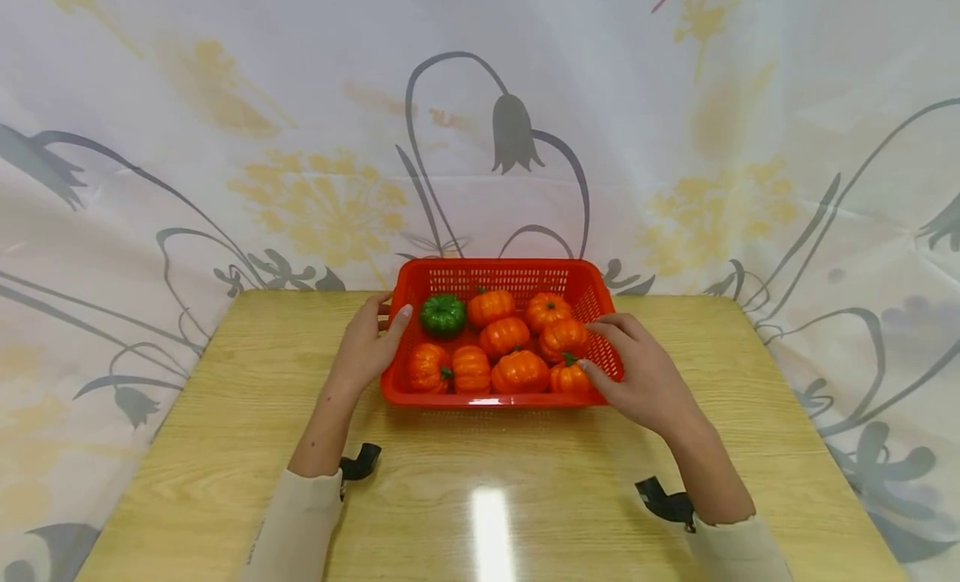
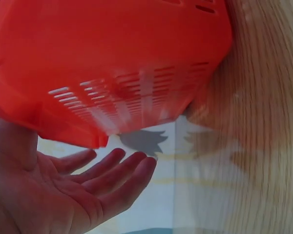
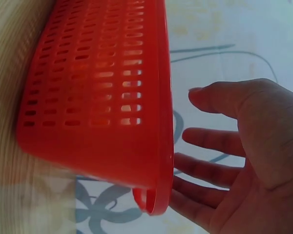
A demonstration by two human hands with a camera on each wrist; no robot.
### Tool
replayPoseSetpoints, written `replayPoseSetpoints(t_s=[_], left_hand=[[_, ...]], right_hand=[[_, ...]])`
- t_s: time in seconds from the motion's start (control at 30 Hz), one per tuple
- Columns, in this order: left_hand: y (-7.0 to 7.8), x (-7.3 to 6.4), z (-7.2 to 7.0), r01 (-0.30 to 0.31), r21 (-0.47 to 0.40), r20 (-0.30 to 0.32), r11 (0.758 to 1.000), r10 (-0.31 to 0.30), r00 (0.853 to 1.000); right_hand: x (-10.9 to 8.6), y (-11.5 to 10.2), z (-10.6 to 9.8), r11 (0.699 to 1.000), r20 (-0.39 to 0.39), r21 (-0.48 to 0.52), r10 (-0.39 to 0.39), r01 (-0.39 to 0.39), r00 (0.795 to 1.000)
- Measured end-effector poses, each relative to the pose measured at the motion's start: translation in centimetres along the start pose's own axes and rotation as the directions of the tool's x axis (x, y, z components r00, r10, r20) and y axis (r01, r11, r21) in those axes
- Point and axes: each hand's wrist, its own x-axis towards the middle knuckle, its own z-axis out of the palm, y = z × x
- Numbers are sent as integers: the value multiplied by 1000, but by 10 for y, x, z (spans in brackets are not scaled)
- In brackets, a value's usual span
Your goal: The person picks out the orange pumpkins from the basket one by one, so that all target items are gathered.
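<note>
A red plastic basket (image 1: 495, 400) with slotted walls stands on the table and holds several small orange pumpkins (image 1: 520, 372) and one green pumpkin (image 1: 442, 315). At the basket's left end is my left hand (image 1: 367, 344), its thumb over the rim and its other fingers outside. In the left wrist view those fingers (image 2: 119, 180) are loosely extended below the slotted wall, apart from it. My right hand (image 1: 647, 382) hovers over the right rim, fingers spread near the rightmost pumpkins. Nothing lies between its fingers (image 3: 212, 141) in the right wrist view.
The basket stands near the back of a light wooden table (image 1: 420, 490). Behind it hangs a white curtain (image 1: 480, 207) with grey and yellow flowers, also along both sides. A black strap piece (image 1: 362, 463) sticks out at the left wrist, another black piece (image 1: 666, 503) at the right.
</note>
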Motion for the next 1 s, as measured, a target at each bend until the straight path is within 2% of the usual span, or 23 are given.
replayPoseSetpoints(t_s=[0.23, 0.4, 0.67, 0.83, 1.0], left_hand=[[0, 3, 5, 3, -45, -14, 999, -4, 1000], [-3, 2, 7, -5, -93, -27, 996, 2, 1000], [-2, 1, 9, 4, -114, -24, 994, -7, 1000], [-1, 1, 10, 0, -135, -22, 991, -3, 1000], [-2, 0, 11, 3, -140, -23, 990, -6, 1000]], right_hand=[[5, -4, 6, 1000, 85, 3, 27, -28, 996], [9, -9, 6, 998, 127, -50, 54, -48, 991], [13, -23, 6, 982, 174, -142, 148, -124, 974], [14, -33, 6, 968, 229, -166, 222, -186, 948], [16, -38, 10, 955, 289, -205, 267, -213, 919]])
